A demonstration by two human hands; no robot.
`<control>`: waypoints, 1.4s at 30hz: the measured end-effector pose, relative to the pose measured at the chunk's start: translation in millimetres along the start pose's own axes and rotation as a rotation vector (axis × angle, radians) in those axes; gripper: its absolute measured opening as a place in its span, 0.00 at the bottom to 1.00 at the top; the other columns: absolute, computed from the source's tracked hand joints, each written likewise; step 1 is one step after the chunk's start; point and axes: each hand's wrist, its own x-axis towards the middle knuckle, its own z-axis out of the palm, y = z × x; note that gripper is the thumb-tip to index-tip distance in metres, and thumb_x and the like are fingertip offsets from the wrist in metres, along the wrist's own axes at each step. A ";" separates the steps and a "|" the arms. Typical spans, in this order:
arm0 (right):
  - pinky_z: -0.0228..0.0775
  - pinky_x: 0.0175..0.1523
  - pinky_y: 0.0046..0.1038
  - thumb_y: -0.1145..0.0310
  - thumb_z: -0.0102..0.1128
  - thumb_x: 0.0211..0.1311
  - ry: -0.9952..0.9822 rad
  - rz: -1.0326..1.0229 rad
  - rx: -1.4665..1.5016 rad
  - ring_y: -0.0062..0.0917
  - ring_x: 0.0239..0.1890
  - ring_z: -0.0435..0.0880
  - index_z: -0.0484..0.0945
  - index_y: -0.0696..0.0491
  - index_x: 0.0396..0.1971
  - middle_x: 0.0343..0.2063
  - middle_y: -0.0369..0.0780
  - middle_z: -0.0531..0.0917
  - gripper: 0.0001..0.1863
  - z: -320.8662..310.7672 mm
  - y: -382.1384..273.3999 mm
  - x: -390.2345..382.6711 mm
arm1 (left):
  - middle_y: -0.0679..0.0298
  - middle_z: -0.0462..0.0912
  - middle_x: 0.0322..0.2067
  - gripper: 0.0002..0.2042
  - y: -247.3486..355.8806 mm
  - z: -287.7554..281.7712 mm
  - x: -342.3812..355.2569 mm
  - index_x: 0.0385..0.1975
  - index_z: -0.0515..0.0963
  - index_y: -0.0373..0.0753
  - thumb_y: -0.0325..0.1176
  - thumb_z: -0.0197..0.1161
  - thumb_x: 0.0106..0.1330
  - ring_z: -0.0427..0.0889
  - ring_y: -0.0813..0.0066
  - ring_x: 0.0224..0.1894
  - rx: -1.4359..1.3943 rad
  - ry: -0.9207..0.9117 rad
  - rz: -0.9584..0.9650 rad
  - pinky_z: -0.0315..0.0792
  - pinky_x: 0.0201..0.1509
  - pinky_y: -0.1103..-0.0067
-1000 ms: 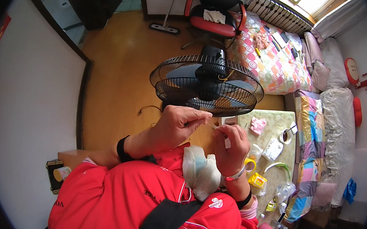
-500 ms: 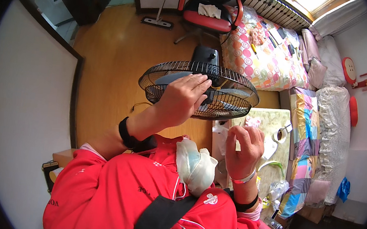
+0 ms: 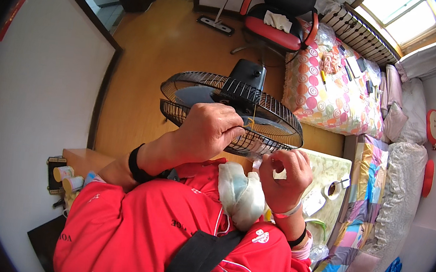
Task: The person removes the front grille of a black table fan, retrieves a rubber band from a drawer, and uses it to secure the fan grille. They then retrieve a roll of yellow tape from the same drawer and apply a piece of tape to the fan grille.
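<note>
A black electric fan (image 3: 210, 82) stands in front of me, its wire guard and grey blades seen from above. At the near rim of the guard is my left hand (image 3: 209, 127), its thumb and fingertips pinched together beside a yellow tie (image 3: 251, 122). Anything inside that pinch is hidden from me. To the right, just off the guard's near edge, my right hand (image 3: 285, 180) is curled, thumb and index finger bent into a ring. I cannot make out whether it holds anything small.
Right of the fan stands a low table with a pale patterned top (image 3: 326, 166), carrying a roll of tape (image 3: 332, 189). A red and black chair (image 3: 277, 28), a flat mop (image 3: 216, 25) and a bed with a dotted cover (image 3: 312, 98) lie beyond. White-capped containers (image 3: 72, 183) stand at left.
My left hand's fingers have gone from stretched flat over the fan to a pinch at its near side. My right hand's fingers have curled tighter. The whole view has shifted.
</note>
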 end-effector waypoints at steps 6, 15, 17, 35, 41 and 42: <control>0.69 0.35 0.33 0.81 0.71 0.46 -0.022 0.090 0.077 0.33 0.25 0.78 0.78 0.54 0.26 0.22 0.39 0.79 0.10 -5.2 -1.5 15.8 | 0.57 0.77 0.21 0.04 4.9 -11.1 15.3 0.28 0.81 0.34 0.24 0.70 0.58 0.79 0.57 0.24 0.001 0.094 0.013 0.71 0.28 0.69; 0.72 0.42 0.31 0.82 0.71 0.48 0.065 0.136 0.043 0.35 0.35 0.80 0.80 0.56 0.31 0.33 0.43 0.80 0.11 -2.8 -19.1 35.2 | 0.59 0.79 0.23 0.05 -6.9 -23.8 32.9 0.30 0.82 0.34 0.22 0.71 0.57 0.80 0.59 0.26 -0.072 0.111 0.114 0.74 0.29 0.70; 0.71 0.42 0.32 0.82 0.71 0.48 0.078 0.128 0.033 0.35 0.35 0.81 0.78 0.56 0.31 0.34 0.42 0.81 0.11 2.2 -19.6 36.5 | 0.59 0.80 0.25 0.06 -8.0 -26.6 33.5 0.31 0.81 0.34 0.21 0.71 0.56 0.81 0.59 0.27 -0.046 0.094 0.124 0.74 0.30 0.70; 0.73 0.38 0.33 0.80 0.70 0.49 -0.007 0.179 -0.010 0.36 0.34 0.82 0.74 0.56 0.28 0.34 0.45 0.80 0.12 8.5 -17.5 37.1 | 0.59 0.74 0.35 0.12 -6.3 -22.3 39.3 0.28 0.76 0.34 0.22 0.74 0.48 0.76 0.63 0.32 0.053 0.143 0.053 0.72 0.31 0.71; 0.74 0.42 0.35 0.80 0.71 0.49 -0.026 0.130 0.012 0.39 0.36 0.82 0.74 0.55 0.29 0.36 0.45 0.81 0.12 5.4 -14.6 35.0 | 0.58 0.74 0.37 0.11 -10.3 -22.9 46.5 0.28 0.75 0.34 0.24 0.72 0.50 0.76 0.62 0.32 0.165 0.123 0.264 0.72 0.32 0.70; 0.73 0.43 0.35 0.80 0.70 0.49 -0.044 0.124 0.023 0.39 0.36 0.82 0.74 0.55 0.29 0.36 0.45 0.81 0.12 5.0 -14.8 34.7 | 0.58 0.74 0.37 0.11 -10.5 -23.0 47.5 0.28 0.75 0.34 0.24 0.72 0.50 0.76 0.62 0.32 0.176 0.117 0.257 0.72 0.33 0.69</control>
